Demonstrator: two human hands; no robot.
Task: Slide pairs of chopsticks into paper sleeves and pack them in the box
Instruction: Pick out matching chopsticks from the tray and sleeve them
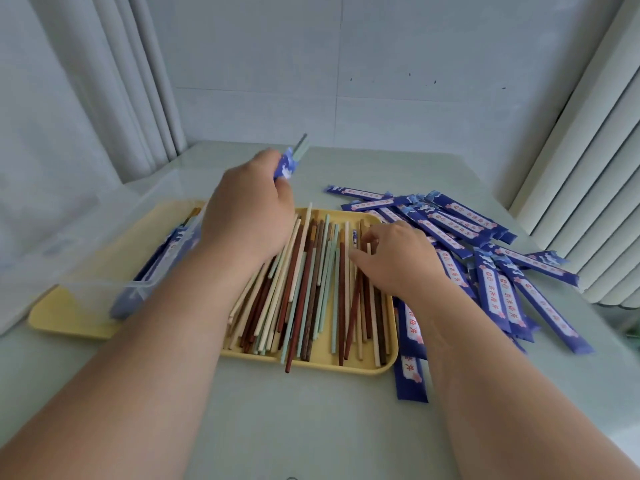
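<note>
View from the head. My left hand (pixel 249 206) is raised above the far end of the flat yellow plastic tray (pixel 311 367). Its fingers (pixel 268 159) are curled round a blue printed paper sleeve (pixel 285 166). A pair of pale green chopsticks (pixel 300 147) juts from the sleeve's mouth, just beyond my fingertips. I grip the sleeve around its body so that the pair stays together inside it. Judged from this, the pair is loaded and awaits packing.

The clear plastic box (pixel 104 271) lies to the left of that hand, on the tray's left part. Finished blue-sleeved pairs (pixel 166 251) lie lengthwise in it, so it is within easy reach of the hand that carries.

My right hand (pixel 394 258) rests palm down on the loose chopsticks (pixel 311 278), which are cream, red-brown, dark brown and green and lie roughly parallel in the tray. Its fingers (pixel 372 233) are bent, with the tips on the sticks at the heap's right side. I cannot tell whether they already pinch one or only touch. I judge that they are sorting out a matching pair.

The heap of empty blue sleeves (pixel 485 244) lies on the pale green worktop (pixel 311 427), just right of the right hand and partly under its wrist, so that hand can take the next one.
</note>
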